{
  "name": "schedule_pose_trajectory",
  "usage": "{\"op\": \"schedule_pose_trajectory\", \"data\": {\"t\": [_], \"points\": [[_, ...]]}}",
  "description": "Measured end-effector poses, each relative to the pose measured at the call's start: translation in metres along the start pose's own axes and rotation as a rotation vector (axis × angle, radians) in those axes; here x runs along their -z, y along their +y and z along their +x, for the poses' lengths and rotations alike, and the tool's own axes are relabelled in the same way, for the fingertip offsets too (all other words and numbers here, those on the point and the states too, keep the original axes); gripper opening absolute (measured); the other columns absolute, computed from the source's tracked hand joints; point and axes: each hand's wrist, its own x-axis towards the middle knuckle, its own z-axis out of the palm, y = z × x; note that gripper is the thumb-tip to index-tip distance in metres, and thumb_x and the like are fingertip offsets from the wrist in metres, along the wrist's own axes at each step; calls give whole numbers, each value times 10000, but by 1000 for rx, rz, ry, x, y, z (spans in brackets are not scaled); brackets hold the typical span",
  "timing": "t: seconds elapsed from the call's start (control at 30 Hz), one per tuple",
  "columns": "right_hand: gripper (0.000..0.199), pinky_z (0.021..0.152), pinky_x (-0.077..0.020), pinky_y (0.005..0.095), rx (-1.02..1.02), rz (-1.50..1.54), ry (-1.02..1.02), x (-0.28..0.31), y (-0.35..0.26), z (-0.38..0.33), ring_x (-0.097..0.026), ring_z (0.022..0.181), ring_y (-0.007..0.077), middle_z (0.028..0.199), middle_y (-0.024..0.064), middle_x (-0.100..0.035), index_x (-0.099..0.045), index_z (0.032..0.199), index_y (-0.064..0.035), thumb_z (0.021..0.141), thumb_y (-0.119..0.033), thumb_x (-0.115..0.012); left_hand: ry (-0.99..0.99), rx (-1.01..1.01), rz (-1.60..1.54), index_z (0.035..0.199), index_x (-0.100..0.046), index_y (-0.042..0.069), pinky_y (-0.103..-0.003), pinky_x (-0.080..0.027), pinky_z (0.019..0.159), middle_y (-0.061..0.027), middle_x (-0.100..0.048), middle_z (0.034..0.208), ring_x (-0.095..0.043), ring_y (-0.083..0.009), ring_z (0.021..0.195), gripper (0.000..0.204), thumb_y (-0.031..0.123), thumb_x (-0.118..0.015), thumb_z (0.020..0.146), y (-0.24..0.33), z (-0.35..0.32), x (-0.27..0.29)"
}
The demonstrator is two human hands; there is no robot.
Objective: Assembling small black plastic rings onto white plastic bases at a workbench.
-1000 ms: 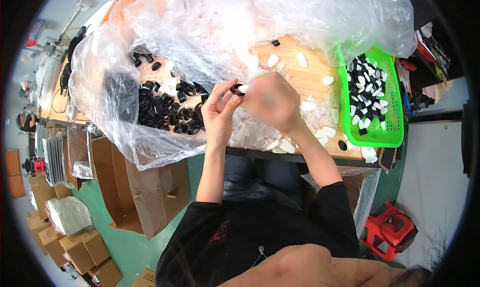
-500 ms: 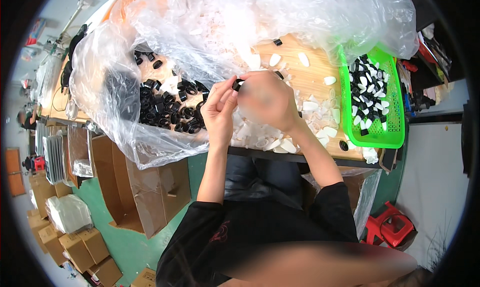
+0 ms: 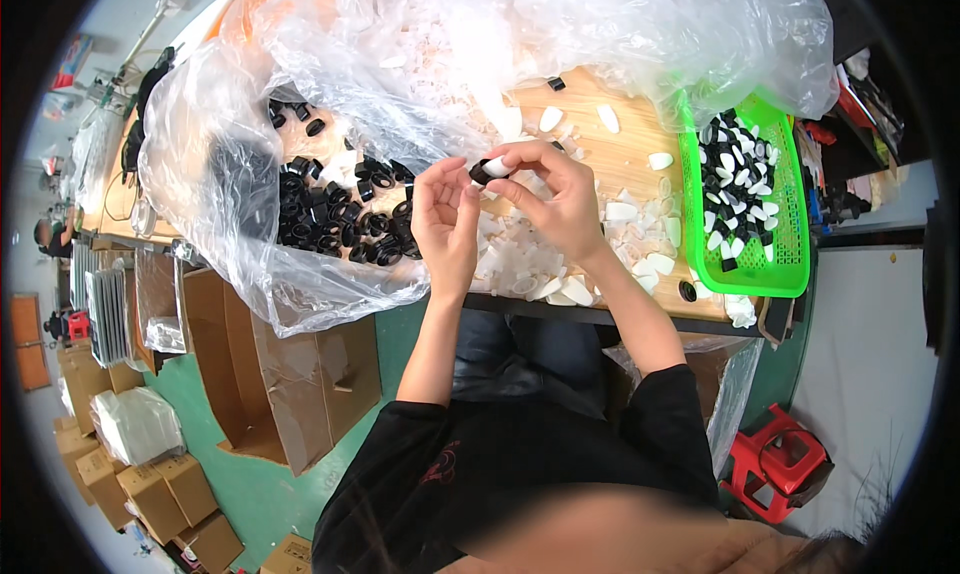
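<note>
In front of me, over the table's near part, a small black plastic ring [image 3: 479, 175] meets a white oval plastic piece [image 3: 496, 168]. My left hand [image 3: 442, 219] pinches the ring's left side between thumb and fingertips. The white piece is between the thumb and index finger of my right hand [image 3: 562, 199], its lower part against the black ring. Left of my hands, black rings [image 3: 325, 219] are heaped on clear plastic. Beneath my right hand, translucent and white pieces [image 3: 625, 229] are strewn over the wood.
A green basket [image 3: 803, 259] at the right holds several black-and-white pieces. Clear plastic bags [image 3: 640, 24] cover the table's far side, and another bag [image 3: 345, 299] hangs over the near edge. Cardboard boxes [image 3: 320, 384] and a red stool [image 3: 770, 464] stand below.
My right hand has turned and opened its view, so the white piece in its fingers now shows. My left hand's fingers have shifted slightly around the black ring.
</note>
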Motion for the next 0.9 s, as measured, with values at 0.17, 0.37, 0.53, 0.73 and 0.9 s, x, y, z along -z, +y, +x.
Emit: {"op": "schedule_pose_trajectory", "data": {"t": [0.17, 0.37, 0.53, 0.73, 0.9], "points": [[213, 856, -528, 298, -81, 117, -38, 4, -5, 2, -638, 953, 155, 1065, 111, -660, -605, 1003, 15, 820, 43, -712, -80, 63, -108, 1093, -554, -22, -204, -468, 796, -43, -545, 981, -554, -80, 904, 161, -36, -566, 933, -3, 7, 8], [211, 854, -527, 299, -204, 250, -61, 8, 0, 3, -641, 955, 159, 1034, 105, -663, -619, 1019, 29, 828, 38, -706, -161, 14, -55, 962, -571, -59, -298, -562, 824, -89, -558, 1033, -605, -150, 907, 58, -13, -591, 933, -2, 8, 12], [192, 863, -522, 296, -245, 286, -57, 11, 0, 3, -639, 957, 156, 1047, 103, -660, -641, 1025, 36, 842, 21, -698, -98, 24, -143, 899, -549, -54, -366, -567, 862, -144, -584, 1116, -628, -195, 947, 41, -36, -563, 933, -3, 4, 8], [120, 865, -517, 285, -259, 347, -23, 14, -2, 6, -629, 976, 153, 1096, 104, -654, -682, 971, 32, 853, 10, -688, -115, -5, -204, 845, -507, -45, -422, -571, 890, -214, -591, 1146, -633, -249, 1004, 88, -36, -515, 932, -4, 0, 12], [122, 860, -517, 288, -271, 347, -45, 13, 0, 6, -635, 962, 156, 1107, 117, -660, -694, 967, 32, 854, -16, -698, -165, 145, -521, 968, -539, -60, -321, -552, 858, -193, -607, 1098, -665, -230, 935, 85, 23, -549, 954, -1, 11, 16]]}}
